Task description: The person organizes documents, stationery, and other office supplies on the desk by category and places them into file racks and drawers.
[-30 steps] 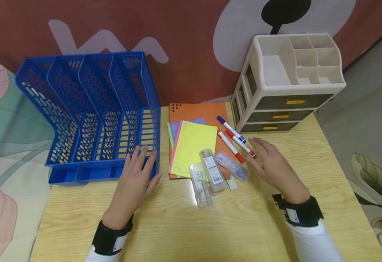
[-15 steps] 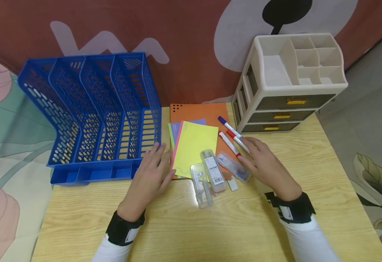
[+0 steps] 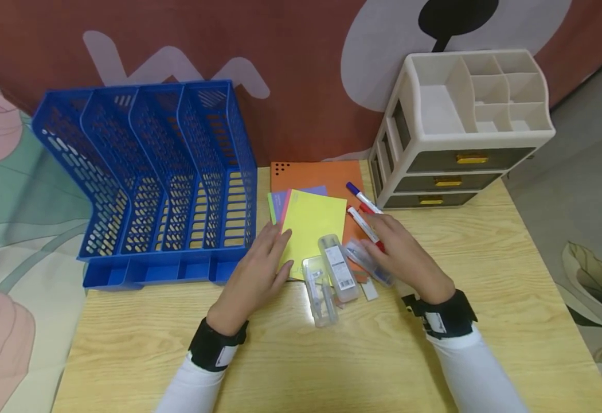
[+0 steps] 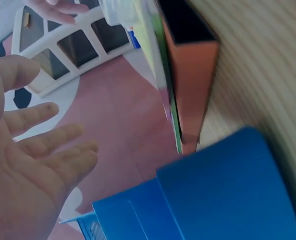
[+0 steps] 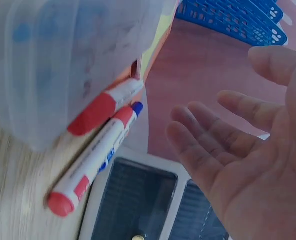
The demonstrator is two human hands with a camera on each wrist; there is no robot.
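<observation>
My left hand (image 3: 251, 272) hovers over the left edge of the yellow notebook (image 3: 316, 221), fingers extended and holding nothing. Beneath that notebook lie pink, purple and green ones, stacked on an orange file (image 3: 327, 175). Above the whiteboard markers and one clear case (image 3: 355, 252) is my right hand (image 3: 409, 261), its fingers loosely bent around nothing. Two markers have red caps; the other marker (image 3: 360, 195) has a blue cap. Two more clear plastic cases, a labelled case (image 3: 338, 268) and a case with pale contents (image 3: 320, 292), overlap the notebook. My right hand hides parts of the markers.
A blue divided file rack (image 3: 146, 264) stands at the left, close to my left hand. At the back right is a white drawer organizer (image 3: 409, 137) with top compartments. A small white piece (image 3: 369, 289) lies by the cases. Behind the table hangs printed cloth (image 3: 301, 74).
My left hand has moved right, from the blue rack to the notebooks. My right hand has moved left over the markers and a case. The things on the table stay put.
</observation>
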